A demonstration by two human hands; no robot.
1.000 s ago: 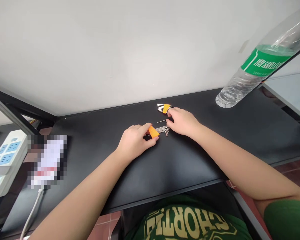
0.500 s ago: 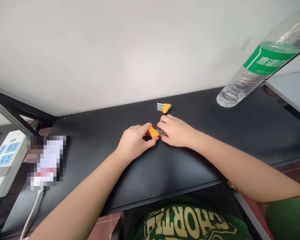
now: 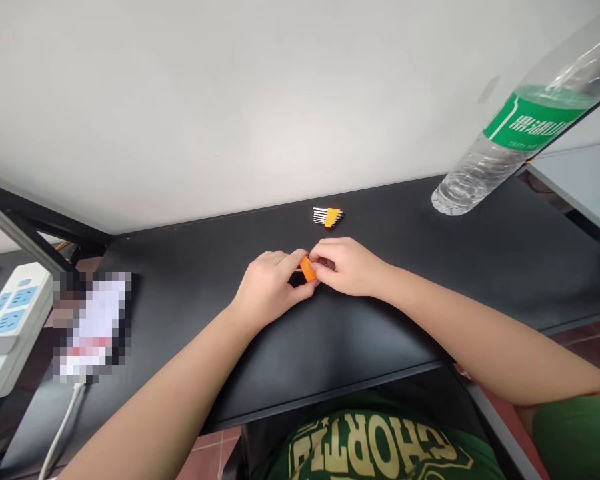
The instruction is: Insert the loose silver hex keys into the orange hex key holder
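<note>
An orange holder (image 3: pixel 308 269) is between my hands over the middle of the black table. My left hand (image 3: pixel 275 283) pinches it from the left, thumb below and fingers above. My right hand (image 3: pixel 347 267) is closed at its right side, fingertips against the holder; the metal keys there are mostly hidden by the fingers. A second orange holder (image 3: pixel 333 217) with several metal keys in a row lies flat beyond my right hand, untouched.
A large water bottle (image 3: pixel 480 163) with a green label stands at the back right. A blurred phone-like object (image 3: pixel 100 320) with a white cable lies at the left, beside a white power strip (image 3: pixel 15 313). A wall borders the back edge.
My right hand's fingertips have moved left onto the orange holder, covering the metal keys that showed before. The holder is turned slightly. The view has shifted a little.
</note>
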